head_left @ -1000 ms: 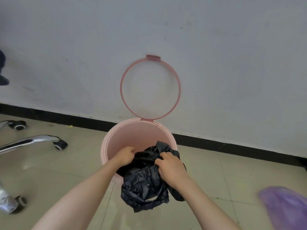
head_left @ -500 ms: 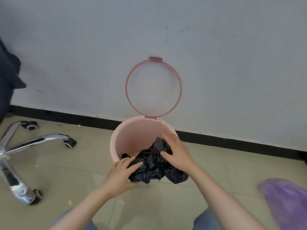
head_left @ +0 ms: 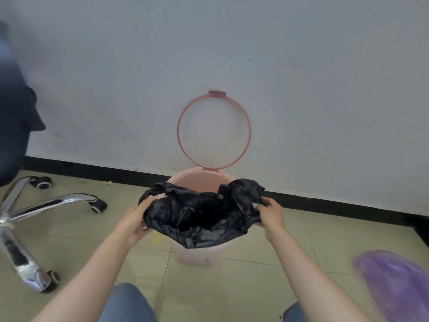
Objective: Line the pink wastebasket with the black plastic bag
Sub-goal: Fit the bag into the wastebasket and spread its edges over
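The pink wastebasket [head_left: 199, 254] stands on the floor against the wall, its ring lid [head_left: 178, 135] flipped up and leaning on the wall. The black plastic bag [head_left: 199, 214] is spread open over the basket's mouth; its front edge drapes over the near rim, and the pink inner back wall shows behind it. My left hand [head_left: 137, 219] grips the bag's left edge at the basket's left side. My right hand [head_left: 271, 214] grips the bag's right edge at the right side.
A chrome office-chair base [head_left: 30, 212] with castors stands on the tiled floor at the left, below a dark seat [head_left: 14, 112]. Something purple and blurred [head_left: 394, 282] lies at the lower right. My knees [head_left: 127, 303] show at the bottom edge. A black skirting [head_left: 336, 203] runs along the wall.
The bag was a crumpled bundle held in front of the basket; my hands have moved apart and it is now spread open across the basket's mouth. The view has shifted back.
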